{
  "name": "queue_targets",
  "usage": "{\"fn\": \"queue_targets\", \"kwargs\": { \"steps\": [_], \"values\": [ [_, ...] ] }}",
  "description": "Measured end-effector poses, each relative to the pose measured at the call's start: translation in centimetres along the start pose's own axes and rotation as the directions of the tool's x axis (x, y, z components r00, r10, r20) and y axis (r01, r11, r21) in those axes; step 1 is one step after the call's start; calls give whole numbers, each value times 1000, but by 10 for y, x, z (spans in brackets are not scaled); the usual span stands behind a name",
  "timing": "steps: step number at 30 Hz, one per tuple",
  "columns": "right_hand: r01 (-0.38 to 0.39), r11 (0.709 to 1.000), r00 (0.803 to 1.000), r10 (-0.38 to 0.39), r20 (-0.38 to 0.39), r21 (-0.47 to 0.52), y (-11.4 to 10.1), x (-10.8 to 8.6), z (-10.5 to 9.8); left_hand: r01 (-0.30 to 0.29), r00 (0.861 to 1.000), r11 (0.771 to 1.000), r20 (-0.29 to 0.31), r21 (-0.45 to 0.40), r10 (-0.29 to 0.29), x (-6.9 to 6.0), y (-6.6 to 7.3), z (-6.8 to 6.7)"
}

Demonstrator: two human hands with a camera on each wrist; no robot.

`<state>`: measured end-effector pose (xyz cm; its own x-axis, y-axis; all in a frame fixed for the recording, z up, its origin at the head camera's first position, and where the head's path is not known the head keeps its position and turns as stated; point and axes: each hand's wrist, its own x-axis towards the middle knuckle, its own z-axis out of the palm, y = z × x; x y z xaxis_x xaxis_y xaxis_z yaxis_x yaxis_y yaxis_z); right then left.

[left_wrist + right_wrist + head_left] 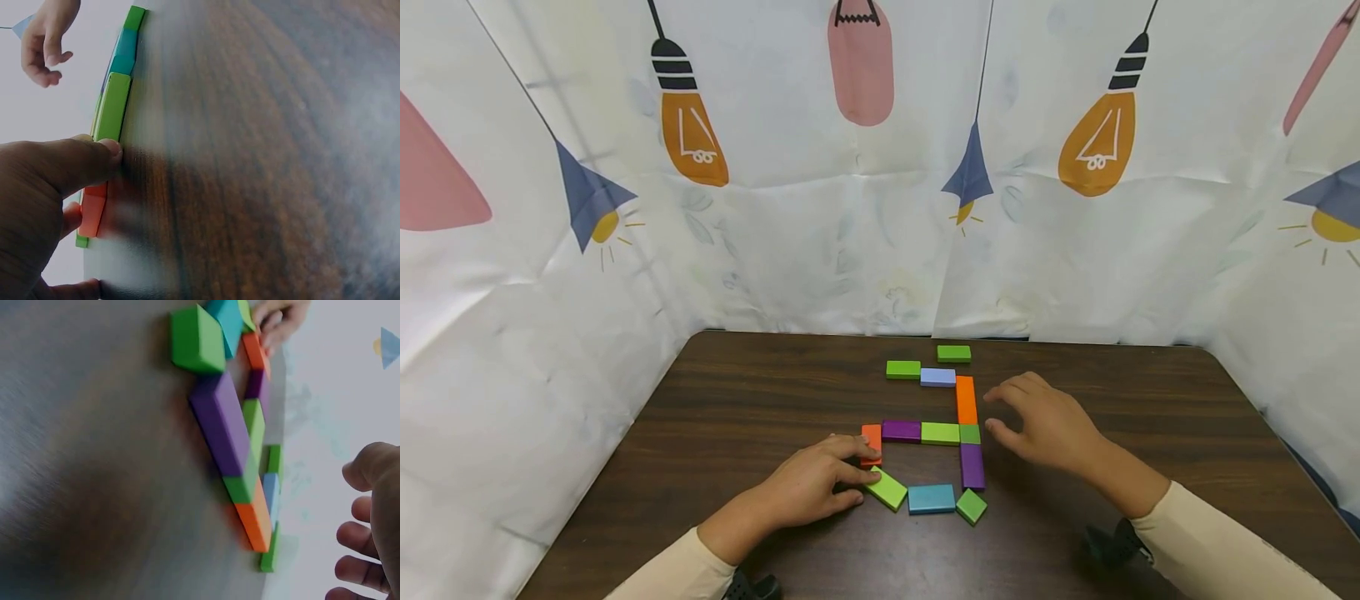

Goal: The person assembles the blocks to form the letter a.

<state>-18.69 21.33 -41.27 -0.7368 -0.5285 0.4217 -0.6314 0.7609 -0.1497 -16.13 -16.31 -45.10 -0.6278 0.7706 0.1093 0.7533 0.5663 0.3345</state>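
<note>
On the dark wood table, my left hand (811, 482) is at the left end of a set of flat colored blocks. Its thumb and index finger are at the near end of a slanted lime green block (889, 490), pinching it. Another fingertip touches the red-orange block (871, 433) just behind. Over on the right, my right hand (1043, 423) hovers beside the upright orange block (967, 400), fingers loosely bent and holding nothing. A purple block (220, 425) and a small green block (199, 340) show large in the right wrist view.
A teal block (931, 499) lies between the slanted lime block and the small green one. A dark purple block (901, 431) and a light green block (940, 433) form a middle row. Farther back are a pale blue block (937, 377) and two green blocks. A printed cloth (850, 250) hangs behind the table.
</note>
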Motion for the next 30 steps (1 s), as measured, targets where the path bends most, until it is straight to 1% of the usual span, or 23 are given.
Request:
{"fn": "queue_targets", "kwargs": {
  "steps": [6, 13, 19, 24, 30],
  "values": [
    [-64, 998, 996, 64, 69, 7, 12, 20, 3, -2, 1000, 1000, 0, -4, 2, 0, 0, -1],
    [-132, 991, 984, 126, 124, 36, 29, 37, 11, 0, 1000, 1000, 3, -4, 0, 0, 0, -1],
    [-184, 982, 963, 172, 209, 39, 42, 48, 24, 5, 1000, 1000, 7, -18, -4, -1, 1, -1],
    [-240, 969, 944, 219, 246, 61, 50, 55, 36, 2, 1000, 1000, 4, -7, -2, 0, 0, 0],
    [-250, 966, 926, 220, 308, 61, 57, 61, 51, 2, 1000, 1000, 5, -10, -2, 0, 0, 0]
  ]
}}
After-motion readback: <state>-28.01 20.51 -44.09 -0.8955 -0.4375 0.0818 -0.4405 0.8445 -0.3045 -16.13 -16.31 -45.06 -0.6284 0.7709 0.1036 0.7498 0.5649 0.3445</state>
